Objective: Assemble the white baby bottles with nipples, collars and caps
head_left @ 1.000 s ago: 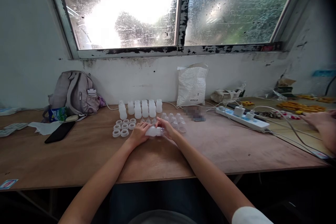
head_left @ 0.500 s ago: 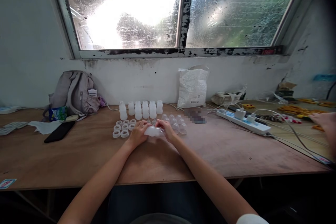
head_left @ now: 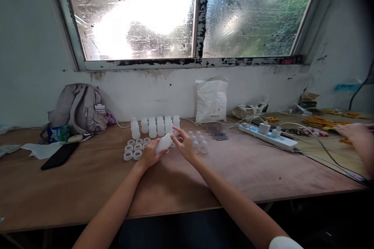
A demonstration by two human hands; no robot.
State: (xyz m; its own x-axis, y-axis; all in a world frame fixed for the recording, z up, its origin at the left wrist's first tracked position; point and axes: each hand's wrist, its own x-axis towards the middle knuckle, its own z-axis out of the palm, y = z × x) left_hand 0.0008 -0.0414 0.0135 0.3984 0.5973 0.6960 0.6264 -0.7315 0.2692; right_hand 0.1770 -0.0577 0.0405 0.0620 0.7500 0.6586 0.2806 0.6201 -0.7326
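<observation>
My left hand [head_left: 150, 154] is wrapped around the body of a frosted white plastic bottle [head_left: 164, 143], which tilts up toward the right. At the bottle's upper end, the thumb and fingers of my right hand [head_left: 184, 144] close around a clear cap [head_left: 174, 133], partly hidden by the fingers. Several white screw rings [head_left: 129, 148] lie in rows beside my left hand. Clear domed caps [head_left: 203, 146] stand grouped just right of my right hand. Behind both hands is a row of upright frosted bottles [head_left: 152, 127].
A grey backpack [head_left: 77, 105], a black phone [head_left: 60, 155] and a white tissue [head_left: 41, 149] are on the left. A white plastic bag [head_left: 212, 101] leans on the wall. At right are a power strip [head_left: 267, 138], cables and another person's hand [head_left: 355, 134].
The bottle has gone from lying nearly level to tilting upward, its top end raised. My right hand has risen with that end. The view has shifted slightly.
</observation>
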